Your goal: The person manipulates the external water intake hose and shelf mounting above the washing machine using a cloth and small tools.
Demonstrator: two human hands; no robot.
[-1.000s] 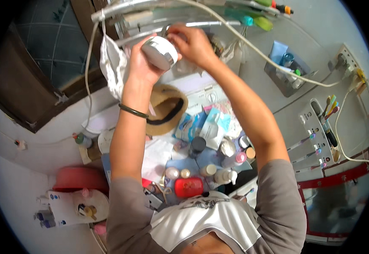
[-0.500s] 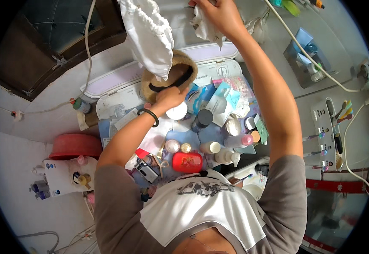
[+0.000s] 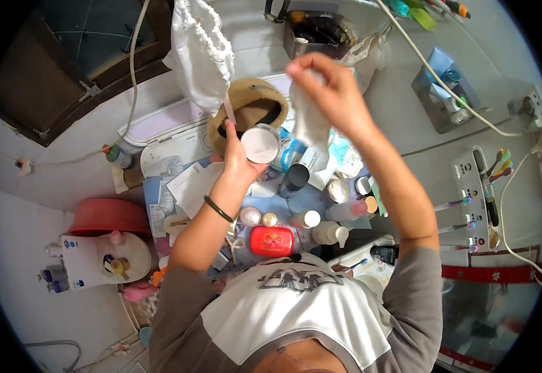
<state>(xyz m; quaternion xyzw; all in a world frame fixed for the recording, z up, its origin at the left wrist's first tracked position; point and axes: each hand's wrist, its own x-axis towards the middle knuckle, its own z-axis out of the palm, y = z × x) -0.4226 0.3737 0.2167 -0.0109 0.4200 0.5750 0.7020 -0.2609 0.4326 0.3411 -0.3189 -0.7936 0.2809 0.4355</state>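
In my left hand (image 3: 238, 155) is a round, shallow white jar (image 3: 260, 144) with a clear rim, its pale round face turned up. The fingers wrap its left side. A thin pale strip (image 3: 229, 109) rises by the thumb; I cannot tell if the hand touches it. My right hand (image 3: 336, 99), fingers bent together, grips a white cloth (image 3: 309, 121) that hangs below it, slightly blurred. Behind the jar lies a tan fuzzy headband-like piece (image 3: 249, 90) with a dark inner band. A white gathered cloth bag (image 3: 199, 59) hangs above it.
Bottles and jars crowd the patterned top, with a red soap box (image 3: 271, 241), a dark-capped bottle (image 3: 297, 178) and a pump bottle (image 3: 330, 234) in front. A bin of dark items (image 3: 320, 34) stands behind. Toothbrush holder (image 3: 475, 199) at right, red basin (image 3: 109, 216) at left.
My left hand has lifted the round jar up from among the items. My right hand has come lower and nearer with the white cloth, uncovering the bin behind.
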